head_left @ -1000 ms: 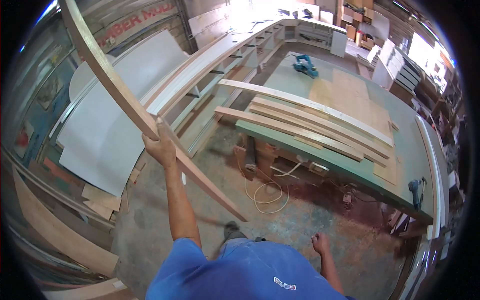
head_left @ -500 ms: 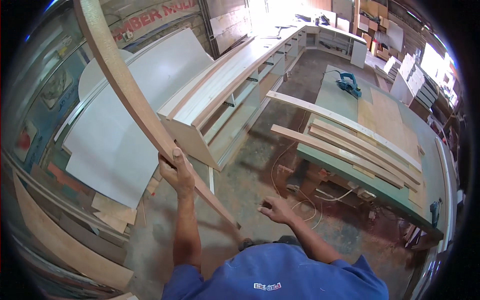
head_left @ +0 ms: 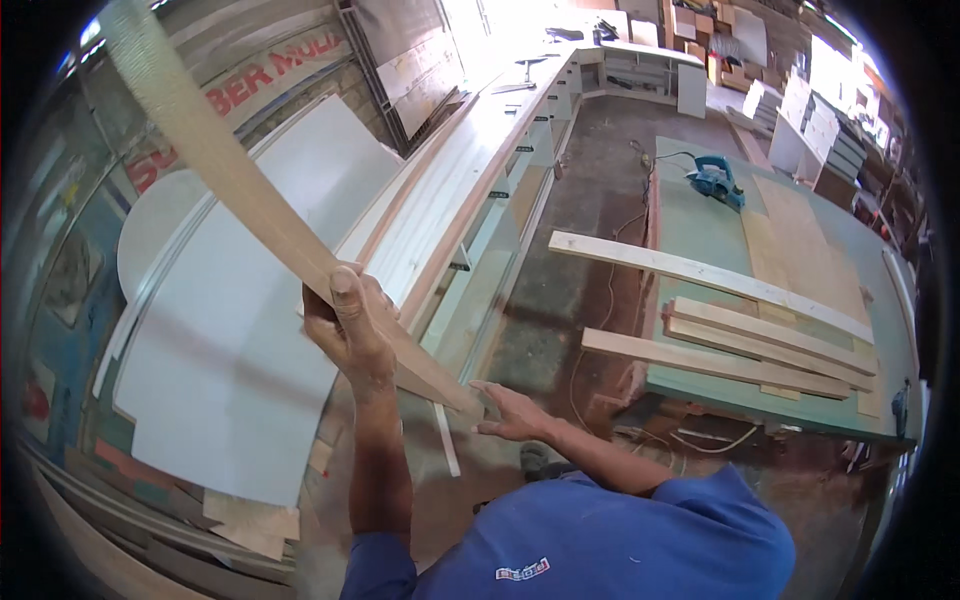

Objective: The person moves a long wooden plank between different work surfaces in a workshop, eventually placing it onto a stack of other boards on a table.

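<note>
A long wooden plank (head_left: pixel 235 190) slants from the upper left down toward my body. My left hand (head_left: pixel 352 330) is closed round it below its middle, thumb on top. Close to the plank's lower end, my right hand (head_left: pixel 515 412) is open with its fingers stretched out. Whether its fingertips touch the wood I cannot tell. Beyond the plank runs a long cabinet (head_left: pixel 415 240) with a pale top, brown edge strips and open compartments.
At right, a green-topped workbench (head_left: pixel 690 240) carries several loose wooden strips (head_left: pixel 710 351) and a blue power planer (head_left: pixel 716 182). Large white panels (head_left: pixel 240 320) lean at left. Cables (head_left: pixel 612 290) trail on the floor between bench and cabinet. Offcuts (head_left: pixel 250 520) lie at lower left.
The plank's lower end has risen and now lies closer to the cabinet. My right hand has moved left toward that end, its curled fingers now stretched out. The whole view has shifted.
</note>
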Motion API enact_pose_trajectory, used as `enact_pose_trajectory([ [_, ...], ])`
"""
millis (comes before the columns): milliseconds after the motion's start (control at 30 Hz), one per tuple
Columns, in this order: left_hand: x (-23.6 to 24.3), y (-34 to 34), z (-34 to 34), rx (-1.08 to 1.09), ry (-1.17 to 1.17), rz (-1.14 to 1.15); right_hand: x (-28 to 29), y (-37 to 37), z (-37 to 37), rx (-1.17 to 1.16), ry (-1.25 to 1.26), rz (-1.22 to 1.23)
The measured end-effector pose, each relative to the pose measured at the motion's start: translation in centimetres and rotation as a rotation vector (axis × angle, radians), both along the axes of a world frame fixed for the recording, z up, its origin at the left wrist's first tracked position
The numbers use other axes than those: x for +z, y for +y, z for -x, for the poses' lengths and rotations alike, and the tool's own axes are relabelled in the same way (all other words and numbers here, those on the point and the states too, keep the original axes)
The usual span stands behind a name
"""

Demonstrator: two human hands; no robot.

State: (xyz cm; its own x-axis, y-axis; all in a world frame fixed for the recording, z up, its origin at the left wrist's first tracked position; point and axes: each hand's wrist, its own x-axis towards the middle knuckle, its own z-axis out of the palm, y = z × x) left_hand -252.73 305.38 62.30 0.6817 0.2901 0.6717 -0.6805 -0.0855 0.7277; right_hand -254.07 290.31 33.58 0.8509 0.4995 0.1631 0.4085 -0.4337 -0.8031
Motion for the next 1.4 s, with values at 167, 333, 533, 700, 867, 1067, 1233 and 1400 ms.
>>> enact_pose_trajectory([
  [167,2.7,-1.4,-12.3,-0.065,-0.075,0.092,2.4,1.9,-12.7,-0.051,0.065,-0.045],
  [333,4.1,-2.8,-24.6,-0.091,-0.07,0.113,2.6,0.5,-24.9,-0.242,0.001,-0.113],
  [533,7.2,-2.7,-40.0,-0.077,-0.127,0.119,-2.3,-1.8,-40.9,-0.413,0.086,-0.119],
  [700,8.8,-3.4,-52.9,-0.037,-0.139,0.186,-4.6,-4.9,-55.3,-0.527,0.08,-0.126],
  [867,10.3,-4.7,-64.8,-0.101,-0.15,0.275,-5.6,-11.1,-66.3,-0.608,0.163,-0.104],
  [1067,8.1,-8.4,-77.1,-0.08,-0.091,0.383,-7.5,-21.2,-75.7,-0.784,0.013,-0.034],
  [1233,4.4,-12.6,-88.8,0.055,0.016,0.43,-8.9,-30.3,-83.9,-0.889,-0.105,0.145],
  [1400,1.9,-18.8,-103.1,0.175,0.058,0.544,-8.3,-39.5,-93.5,-0.897,-0.094,0.167],
])
